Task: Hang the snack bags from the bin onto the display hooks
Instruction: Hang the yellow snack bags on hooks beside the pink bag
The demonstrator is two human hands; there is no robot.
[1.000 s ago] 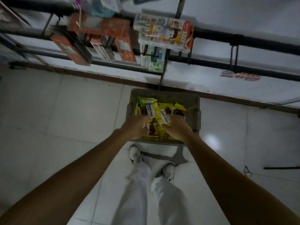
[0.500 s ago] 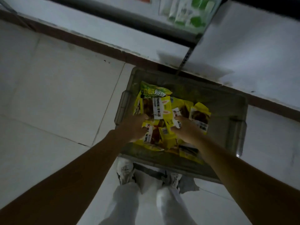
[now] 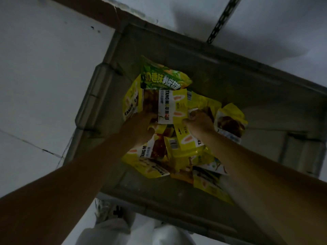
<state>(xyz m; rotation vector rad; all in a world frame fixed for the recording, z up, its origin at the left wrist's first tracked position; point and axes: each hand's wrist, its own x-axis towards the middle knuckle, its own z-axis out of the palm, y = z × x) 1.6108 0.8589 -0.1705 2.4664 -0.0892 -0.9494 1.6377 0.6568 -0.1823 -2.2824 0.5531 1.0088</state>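
Left grip (image 3: pixel 141 126) and right grip (image 3: pixel 200 121) clutch snack bags (image 3: pixel 174 106) in bin (image 3: pixel 230 76) on tiled floor (image 3: pixel 44 76).

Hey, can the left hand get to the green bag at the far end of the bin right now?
Probably yes. The green bag lies on top of the pile, uncovered, just beyond the left hand, whose fingers are buried among the yellow bags in the bin. Nothing stands between them.
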